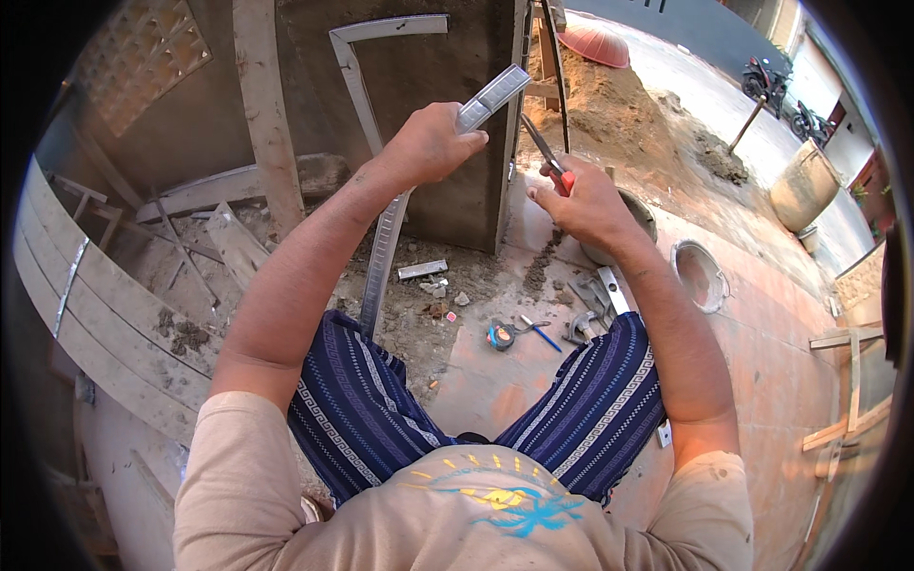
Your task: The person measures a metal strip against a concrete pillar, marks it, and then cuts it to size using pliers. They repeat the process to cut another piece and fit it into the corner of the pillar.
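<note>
My left hand (433, 143) is closed round a silver metal channel strip (495, 97), its free end pointing up and to the right. A bent length of the same metal channel (354, 81) shows beyond that hand, and another stretch (383, 257) runs down to my left knee. My forearm hides whether these join. Held in my right hand (590, 205) are red-handled snips (545, 147), their dark blades pointing up and left, close to the strip's end but apart from it. On the ground between my knees lie a tape measure (500, 333) and a blue pen (541, 333).
A hammer (583, 325) and other tools lie by my right knee. Buckets (700, 276) stand to the right. A dark upright panel (447, 133) rises ahead, with a sand heap (619, 105) beyond it. Boards (124, 314) and rubble fill the left. Motorcycles (766, 81) stand far right.
</note>
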### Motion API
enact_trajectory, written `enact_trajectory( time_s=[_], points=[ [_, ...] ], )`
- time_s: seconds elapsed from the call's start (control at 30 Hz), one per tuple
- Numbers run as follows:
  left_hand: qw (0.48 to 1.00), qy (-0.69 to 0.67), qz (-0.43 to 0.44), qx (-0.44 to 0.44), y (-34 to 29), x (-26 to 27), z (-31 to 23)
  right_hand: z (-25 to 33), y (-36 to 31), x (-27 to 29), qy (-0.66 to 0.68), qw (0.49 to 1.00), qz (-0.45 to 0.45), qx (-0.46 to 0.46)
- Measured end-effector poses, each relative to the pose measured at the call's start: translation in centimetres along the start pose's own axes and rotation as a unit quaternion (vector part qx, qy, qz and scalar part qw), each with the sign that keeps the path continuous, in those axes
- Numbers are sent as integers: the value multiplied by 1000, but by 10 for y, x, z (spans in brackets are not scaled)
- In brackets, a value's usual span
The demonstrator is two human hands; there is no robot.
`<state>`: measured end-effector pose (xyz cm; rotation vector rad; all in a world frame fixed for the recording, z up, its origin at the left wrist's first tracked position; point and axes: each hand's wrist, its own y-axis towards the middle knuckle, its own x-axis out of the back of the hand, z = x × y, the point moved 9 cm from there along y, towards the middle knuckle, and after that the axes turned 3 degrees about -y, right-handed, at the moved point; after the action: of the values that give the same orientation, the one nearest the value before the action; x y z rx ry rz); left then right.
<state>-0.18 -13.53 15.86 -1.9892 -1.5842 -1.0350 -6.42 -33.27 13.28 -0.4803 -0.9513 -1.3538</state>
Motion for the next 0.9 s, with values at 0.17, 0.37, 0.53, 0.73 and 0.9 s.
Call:
enact_trajectory(
  time_s=[0.17, 0.37, 0.53, 0.73, 0.9],
  points=[
    [998, -60, 19, -23, 0, -7, -8, -1, 7, -4, -45, 998, -46, 12],
    [992, -104, 51, -41, -4, -8, -9, 16, 2, 1, -90, 994, -62, 5],
    [986, -142, 85, -31, -6, -11, -8, 19, 0, 2, -125, 990, -71, 9],
    [985, -147, 89, -36, -9, -14, -6, 19, -2, -1, -144, 987, -65, 13],
    [986, -132, 77, -62, -9, -14, -10, 17, -4, -5, -126, 990, -57, 12]
  ],
)
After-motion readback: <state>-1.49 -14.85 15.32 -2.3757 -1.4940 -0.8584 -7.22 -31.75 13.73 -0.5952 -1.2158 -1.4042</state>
